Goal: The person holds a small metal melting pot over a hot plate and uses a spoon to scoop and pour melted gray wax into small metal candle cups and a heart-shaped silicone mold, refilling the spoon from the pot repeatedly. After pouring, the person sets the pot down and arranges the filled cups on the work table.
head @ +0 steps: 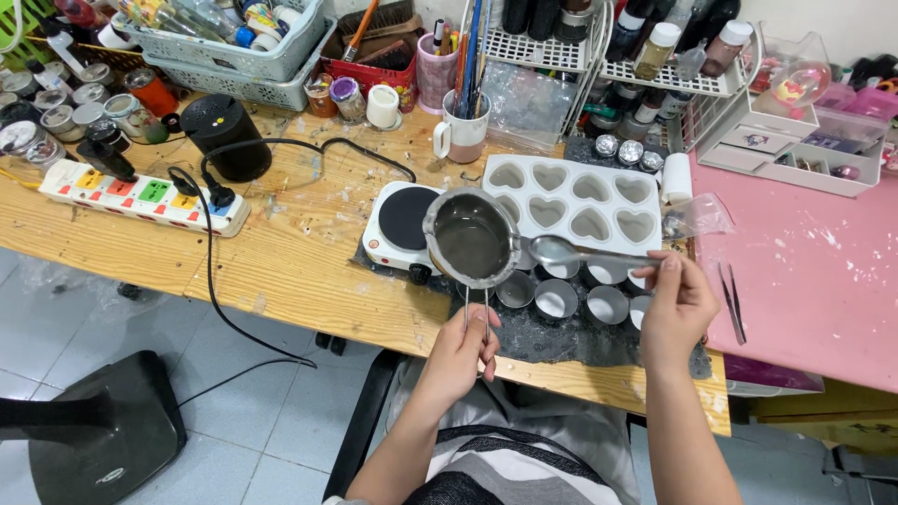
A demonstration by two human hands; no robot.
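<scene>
My left hand (pixel 460 353) grips the wire handle of a small metal melting pot (pixel 470 238) filled with a clear liquid, held just above the table's front half. My right hand (pixel 675 301) holds a metal spoon (pixel 561 250) by its handle, the bowl lying next to the pot's right rim. Under the spoon stand several small round metal tins (pixel 556 299) on a dark mat. Behind them lies a white heart-shaped silicone mould (pixel 572 199). A small white electric hot plate (pixel 402 224) sits just left of the pot.
A white power strip (pixel 140 194) with a black cable lies at left, near a black cylinder (pixel 224 137). Baskets, jars, a mug of brushes (pixel 462 129) and wire racks of bottles crowd the back. A pink mat (pixel 804 271) with tweezers (pixel 731 301) lies right.
</scene>
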